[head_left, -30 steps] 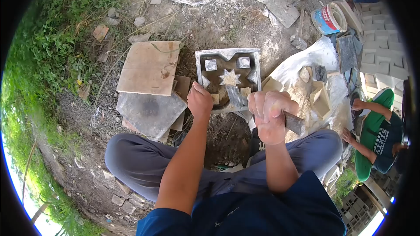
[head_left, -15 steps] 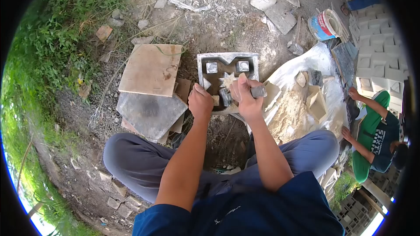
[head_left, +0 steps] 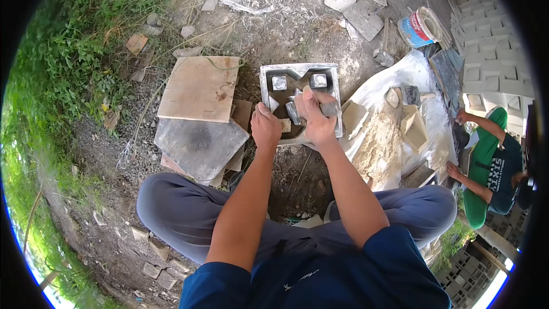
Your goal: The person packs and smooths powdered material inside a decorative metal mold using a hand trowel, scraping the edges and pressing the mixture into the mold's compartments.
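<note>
A grey rectangular mould (head_left: 338,83) with a V-shaped notch in its far wall lies on the ground before me. Two square posts (head_left: 279,83) stand in its far corners, and angular pieces (head_left: 293,113) show near its middle. My left hand (head_left: 266,127) is closed on the near left wall of the mould. Over the right part of the mould, my right hand (head_left: 314,117) is closed around a short grey block (head_left: 330,107), which sticks out to the right. My right hand hides part of the mould's inside.
Left of the mould lie a wooden board (head_left: 197,88) and a grey slab (head_left: 200,146). Right of it, a white sheet (head_left: 409,71) carries sandy powder (head_left: 380,146) and broken pieces. A paint bucket (head_left: 420,27) stands farther off. Another person (head_left: 497,166) sits at the right.
My right hand has tipped, and the grey block in it now sits higher and at another angle. My left hand stays on the mould. The view has shifted slightly.
</note>
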The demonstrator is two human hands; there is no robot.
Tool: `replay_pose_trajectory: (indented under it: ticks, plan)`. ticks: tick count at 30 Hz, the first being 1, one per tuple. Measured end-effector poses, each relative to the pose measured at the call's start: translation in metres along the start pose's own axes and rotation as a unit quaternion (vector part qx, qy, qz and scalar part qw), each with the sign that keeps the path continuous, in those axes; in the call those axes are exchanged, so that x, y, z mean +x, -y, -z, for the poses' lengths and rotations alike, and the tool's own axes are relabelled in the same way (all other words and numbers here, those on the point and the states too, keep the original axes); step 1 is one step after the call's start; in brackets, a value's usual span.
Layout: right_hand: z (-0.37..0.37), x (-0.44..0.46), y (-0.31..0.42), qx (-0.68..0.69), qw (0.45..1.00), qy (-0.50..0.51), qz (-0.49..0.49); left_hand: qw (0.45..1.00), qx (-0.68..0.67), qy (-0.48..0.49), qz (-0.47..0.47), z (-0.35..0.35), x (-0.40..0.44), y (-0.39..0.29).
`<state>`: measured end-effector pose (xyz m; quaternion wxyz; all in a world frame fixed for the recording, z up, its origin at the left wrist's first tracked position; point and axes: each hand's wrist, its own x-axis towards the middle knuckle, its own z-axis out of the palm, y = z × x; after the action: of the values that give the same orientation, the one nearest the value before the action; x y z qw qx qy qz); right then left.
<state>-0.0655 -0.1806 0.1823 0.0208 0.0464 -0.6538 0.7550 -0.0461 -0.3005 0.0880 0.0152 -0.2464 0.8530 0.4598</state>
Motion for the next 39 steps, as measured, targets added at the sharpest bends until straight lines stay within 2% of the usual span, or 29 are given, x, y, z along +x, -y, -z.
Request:
replay_pose_trajectory:
  ticks: [1,2,4,6,8,10,12,13,15,16,17,20,22,24,26,28,29,30,31,33,34,36,37,39]
  plan:
    - [-0.015,0.01,0.024,0.081,0.996,-0.028,-0.033,1.0,-0.008,0.0,0.015,-0.001,0.002,-0.003]
    - [-0.016,0.008,0.044,0.08,0.996,-0.033,-0.03,0.999,-0.013,0.003,0.034,-0.002,0.001,-0.002]
    - [-0.016,-0.002,0.069,0.137,0.99,0.004,-0.015,1.0,-0.012,-0.002,0.01,-0.006,0.008,0.004]
    - [-0.012,-0.021,0.039,0.127,0.992,-0.005,0.0,1.0,-0.009,-0.001,-0.005,-0.007,-0.001,0.016]
    - [-0.005,-0.021,0.008,0.095,0.993,-0.042,-0.049,0.998,-0.048,-0.007,-0.041,-0.011,0.006,0.019]
    - [0.002,-0.016,0.029,0.125,0.99,-0.018,-0.062,0.997,-0.061,-0.02,-0.051,-0.016,0.006,0.026]
    - [0.002,-0.024,0.051,0.087,0.996,0.021,0.011,0.995,-0.078,-0.017,-0.061,-0.015,0.008,0.025]
    - [0.006,-0.031,0.04,0.101,0.994,0.024,0.027,0.995,-0.077,-0.02,-0.059,-0.011,0.006,0.024]
    - [0.003,-0.037,0.022,0.084,0.996,-0.001,0.019,0.997,-0.048,0.054,0.014,-0.007,0.008,0.02]
    - [0.001,-0.035,0.022,0.067,0.997,-0.032,0.012,0.998,-0.049,0.048,0.008,-0.007,0.009,0.017]
    - [0.011,-0.03,0.026,0.086,0.993,-0.029,-0.069,0.999,-0.048,0.012,-0.022,-0.008,0.008,0.015]
    - [0.013,-0.027,0.04,0.112,0.992,-0.031,-0.051,0.997,-0.038,-0.042,-0.044,-0.009,0.003,0.01]
    - [0.003,-0.024,0.031,0.091,0.994,-0.047,-0.045,1.0,-0.012,-0.02,-0.002,-0.006,0.0,0.007]
    - [-0.007,-0.014,0.029,-0.045,0.997,0.014,-0.062,1.0,-0.002,-0.019,0.006,-0.003,-0.003,0.006]
    - [-0.012,-0.007,0.04,-0.043,0.997,0.011,-0.068,0.999,-0.001,-0.029,0.015,-0.003,0.001,0.003]
    - [0.0,-0.012,0.052,-0.024,0.986,0.148,0.068,0.999,0.023,-0.024,-0.006,-0.005,0.0,0.01]
    - [0.003,-0.018,0.036,-0.001,0.979,0.145,0.146,0.999,0.028,-0.016,-0.004,-0.006,0.001,0.012]
    - [-0.003,-0.018,0.038,-0.002,0.979,0.141,0.145,0.999,0.029,-0.012,-0.005,-0.005,0.001,0.009]
    - [-0.015,-0.018,0.043,-0.066,0.969,0.053,0.233,0.999,0.032,-0.01,0.005,-0.004,-0.001,0.006]
    - [-0.004,-0.02,0.02,-0.033,0.994,0.022,0.103,0.998,0.045,-0.044,-0.002,-0.008,0.0,0.004]
    - [0.0,-0.018,0.035,-0.03,0.994,0.022,0.104,0.998,0.047,-0.046,-0.003,-0.009,0.001,0.003]
    - [0.006,-0.02,0.063,-0.037,0.998,0.052,0.015,0.998,0.055,-0.044,0.003,-0.008,0.0,0.004]
    - [-0.004,-0.02,0.053,-0.028,0.999,0.003,0.026,0.997,0.065,-0.032,0.012,-0.007,-0.001,0.003]
    - [-0.004,-0.014,0.043,-0.03,1.0,-0.003,-0.002,0.998,0.053,-0.044,0.007,-0.008,-0.002,-0.002]
